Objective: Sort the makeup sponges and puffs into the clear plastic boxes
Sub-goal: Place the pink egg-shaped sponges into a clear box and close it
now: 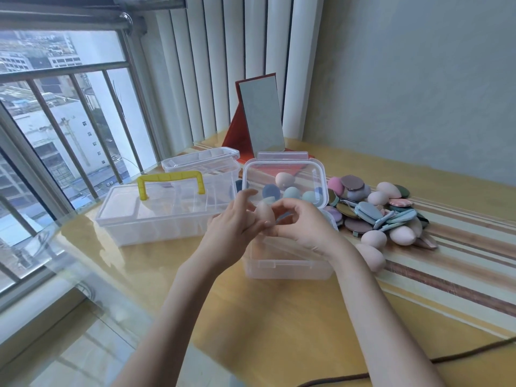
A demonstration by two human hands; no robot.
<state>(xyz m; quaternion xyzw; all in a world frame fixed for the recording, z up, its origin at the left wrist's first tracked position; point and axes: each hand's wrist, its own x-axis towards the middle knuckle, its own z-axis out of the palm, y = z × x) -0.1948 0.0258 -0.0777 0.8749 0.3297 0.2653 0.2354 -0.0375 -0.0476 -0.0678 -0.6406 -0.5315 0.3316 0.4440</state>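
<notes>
Centrally, above the open clear box (287,265), both hands meet around 1 pale pink egg-shaped sponge (264,215). The left hand (233,227) has its fingers curled against the sponge's left side, with the index finger raised and slightly bent. The right hand (300,223) curls its thumb and fingers toward the sponge's right side; whether it grips the sponge or only touches it cannot be told. The sponge is held upright, narrow end up, just in front of the box's raised lid (284,180).

Through the transparent lid, further sponges are seen behind it: 1 pink, 1 dark blue and 2 pale teal. The open box stands near the middle of the desk (251,317), with its latch tab facing the desk's near edge.

To the left, toward the desk's window-side edge, lies a long clear case with a yellow handle (171,183), its lid down. Behind it, nearer the far edge, stands a 3rd clear box (203,160), also lidded.

To the right of the open box, a loose pile of sponges and puffs (379,212) lies on the striped cloth (460,263): pink egg-shaped sponges, flat blue, brown, mauve and green puffs. 1 pink sponge (372,256) lies nearest the right forearm.

At the far edge, a red-framed folding mirror (261,118) stands tilted back. A dark cable (474,350) crosses the desk's near right corner.
</notes>
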